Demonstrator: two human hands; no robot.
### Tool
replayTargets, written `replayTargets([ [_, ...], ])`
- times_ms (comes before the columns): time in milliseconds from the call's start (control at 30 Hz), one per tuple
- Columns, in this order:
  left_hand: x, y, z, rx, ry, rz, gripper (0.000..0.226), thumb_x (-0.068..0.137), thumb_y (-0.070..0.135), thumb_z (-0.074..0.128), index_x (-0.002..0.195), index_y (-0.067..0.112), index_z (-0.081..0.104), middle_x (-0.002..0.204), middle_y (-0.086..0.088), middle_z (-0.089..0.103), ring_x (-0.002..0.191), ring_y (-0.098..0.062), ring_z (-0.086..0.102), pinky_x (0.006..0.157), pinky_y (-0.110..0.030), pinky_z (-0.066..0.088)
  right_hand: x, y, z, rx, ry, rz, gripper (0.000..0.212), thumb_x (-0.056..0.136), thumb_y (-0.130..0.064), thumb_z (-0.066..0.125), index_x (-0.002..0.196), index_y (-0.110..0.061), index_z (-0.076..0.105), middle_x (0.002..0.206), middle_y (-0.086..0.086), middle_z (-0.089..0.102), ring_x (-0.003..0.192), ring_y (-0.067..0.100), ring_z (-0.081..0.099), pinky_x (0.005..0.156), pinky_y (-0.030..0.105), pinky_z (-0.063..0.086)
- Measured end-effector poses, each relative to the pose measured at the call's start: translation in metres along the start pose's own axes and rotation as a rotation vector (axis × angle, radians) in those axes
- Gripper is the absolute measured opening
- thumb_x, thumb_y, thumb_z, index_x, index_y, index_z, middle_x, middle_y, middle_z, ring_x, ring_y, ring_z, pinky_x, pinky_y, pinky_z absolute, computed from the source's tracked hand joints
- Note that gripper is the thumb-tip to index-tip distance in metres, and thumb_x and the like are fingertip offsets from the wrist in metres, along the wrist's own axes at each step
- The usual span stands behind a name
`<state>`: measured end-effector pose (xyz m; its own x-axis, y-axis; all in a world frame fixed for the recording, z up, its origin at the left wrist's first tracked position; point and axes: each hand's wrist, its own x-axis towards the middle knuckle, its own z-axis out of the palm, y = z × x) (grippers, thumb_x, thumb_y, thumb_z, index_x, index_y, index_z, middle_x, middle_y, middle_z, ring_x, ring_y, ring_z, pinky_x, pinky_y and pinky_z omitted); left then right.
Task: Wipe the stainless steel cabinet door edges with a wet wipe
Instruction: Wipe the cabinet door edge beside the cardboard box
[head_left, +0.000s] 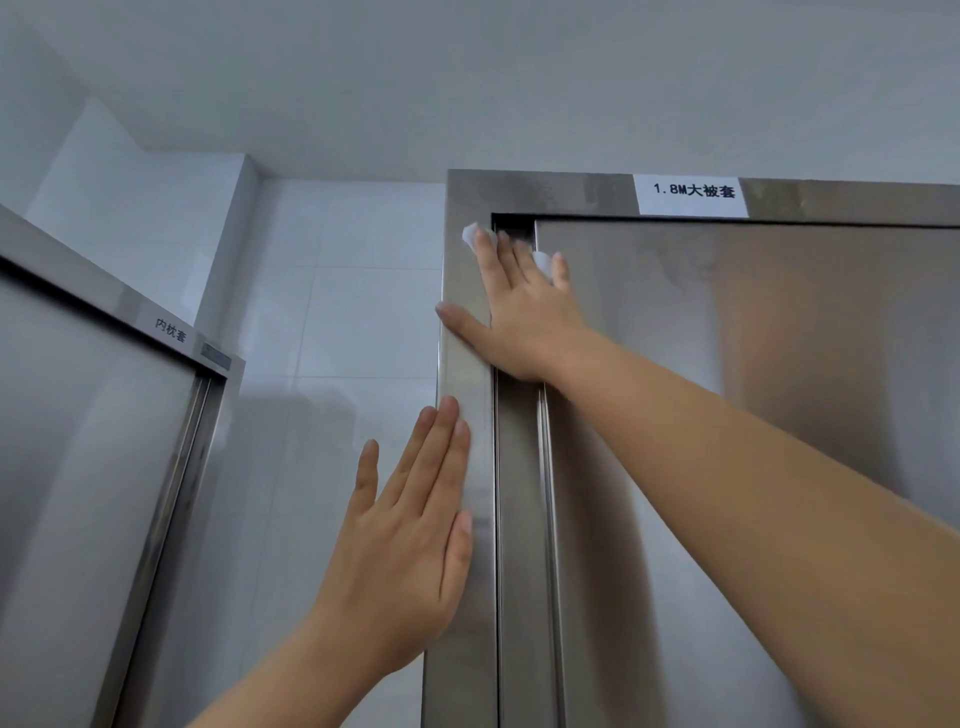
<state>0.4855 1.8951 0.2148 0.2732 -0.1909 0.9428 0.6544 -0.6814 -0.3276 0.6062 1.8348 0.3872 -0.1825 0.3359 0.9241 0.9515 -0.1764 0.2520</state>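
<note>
From the head camera, looking up at a tall steel cabinet, the right hand (514, 317) lies flat over the upper left corner of the cabinet door (727, 364). Its fingers are straight and spread, pressing the wet wipe (471, 235) against the metal rather than clutching it. The wipe shows only as white tufts, one above the index finger and one between the last two fingers, right where the door's top edge meets its left edge (543, 467). The thumb reaches out over the frame (465, 358). Lower down, the left hand (410, 530) rests open on the same upright, fingers straight and close together, holding nothing; it looks to be steadying the person. A white label (693, 193) is stuck on the top rail, a second cabinet (78, 415) stands at the left, and a tiled wall (337, 312) lies between them. The work appears under way at this corner. Dull smears near it may be damp, but no clear trail tells which edges are done, so the long left edge and the top edge both seem open questions
</note>
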Motion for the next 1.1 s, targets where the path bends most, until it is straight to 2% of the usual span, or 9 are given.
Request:
replayTargets([
  [133, -0.004, 0.001, -0.002, 0.042, 0.000, 0.002, 0.057, 0.090, 0.025, 0.028, 0.142, 0.001, 0.031, 0.151, -0.011, 0.025, 0.139, -0.020, 0.019, 0.109, -0.045, 0.012, 0.007, -0.001, -0.003, 0.019, 0.008, 0.012, 0.074, 0.094, -0.059, 0.021, 0.148, -0.023, -0.015, 0.158, 0.007, -0.003, 0.145, 0.020, -0.004, 0.112, 0.046, -0.009],
  [233, -0.007, 0.004, -0.003, 0.052, -0.001, -0.018, 0.057, 0.090, 0.026, 0.029, 0.142, 0.002, 0.031, 0.151, -0.011, 0.026, 0.139, -0.020, 0.019, 0.108, -0.046, 0.014, -0.031, -0.006, 0.011, 0.045, 0.046, -0.051, 0.073, 0.095, -0.055, 0.021, 0.147, -0.021, -0.015, 0.158, 0.002, -0.006, 0.144, 0.018, -0.007, 0.112, 0.042, -0.011],
  [367, -0.024, 0.009, -0.002, 0.036, -0.027, -0.035, 0.059, 0.090, 0.026, 0.029, 0.145, 0.003, 0.024, 0.152, -0.011, 0.023, 0.140, -0.020, 0.017, 0.110, -0.044, 0.011, -0.083, -0.011, 0.021, 0.019, 0.000, -0.154, 0.073, 0.091, -0.055, 0.018, 0.136, -0.021, -0.030, 0.157, 0.006, -0.011, 0.144, 0.019, -0.013, 0.112, 0.036, -0.015],
  [500, -0.038, 0.015, 0.000, 0.019, -0.037, -0.050, 0.059, 0.091, 0.027, 0.028, 0.145, 0.004, 0.019, 0.153, -0.011, 0.020, 0.141, -0.021, 0.016, 0.111, -0.043, 0.008, -0.079, -0.011, 0.018, -0.013, -0.055, -0.140, 0.080, 0.094, -0.055, 0.023, 0.143, -0.013, -0.025, 0.156, 0.011, -0.016, 0.143, 0.023, -0.017, 0.111, 0.037, -0.016],
  [633, -0.038, 0.015, 0.001, 0.010, -0.034, -0.061, 0.059, 0.091, 0.027, 0.027, 0.145, 0.003, 0.019, 0.153, -0.011, 0.020, 0.141, -0.022, 0.016, 0.111, -0.044, 0.007, -0.051, -0.010, 0.009, 0.014, -0.093, -0.079, 0.086, 0.091, -0.063, 0.026, 0.146, -0.015, -0.020, 0.156, 0.012, -0.014, 0.143, 0.024, -0.015, 0.112, 0.039, -0.014],
  [733, -0.041, 0.016, 0.002, 0.016, -0.034, -0.061, 0.056, 0.097, 0.030, 0.018, 0.145, 0.003, 0.018, 0.154, -0.011, 0.018, 0.141, -0.021, 0.015, 0.111, -0.044, 0.007, -0.053, -0.014, 0.011, 0.050, -0.056, -0.064, 0.083, 0.092, -0.060, 0.026, 0.147, -0.016, -0.018, 0.157, 0.011, -0.012, 0.144, 0.024, -0.013, 0.112, 0.038, -0.015],
  [967, -0.060, 0.025, 0.005, 0.004, -0.034, -0.093, 0.061, 0.090, 0.027, 0.028, 0.145, 0.003, 0.017, 0.153, -0.010, 0.016, 0.142, -0.021, 0.011, 0.112, -0.045, 0.006, -0.132, -0.031, 0.034, 0.092, -0.041, -0.120, 0.074, 0.095, -0.052, 0.022, 0.140, -0.019, -0.027, 0.156, 0.010, -0.015, 0.142, 0.021, -0.018, 0.106, 0.028, -0.025],
  [1100, -0.071, 0.028, 0.002, 0.019, -0.064, -0.082, 0.061, 0.090, 0.027, 0.029, 0.145, 0.002, 0.016, 0.153, -0.012, 0.016, 0.142, -0.022, 0.013, 0.112, -0.046, 0.007, -0.122, -0.027, 0.029, 0.047, -0.072, -0.105, 0.073, 0.096, -0.049, 0.020, 0.140, -0.015, -0.027, 0.155, 0.013, -0.016, 0.143, 0.023, -0.017, 0.110, 0.032, -0.019],
])
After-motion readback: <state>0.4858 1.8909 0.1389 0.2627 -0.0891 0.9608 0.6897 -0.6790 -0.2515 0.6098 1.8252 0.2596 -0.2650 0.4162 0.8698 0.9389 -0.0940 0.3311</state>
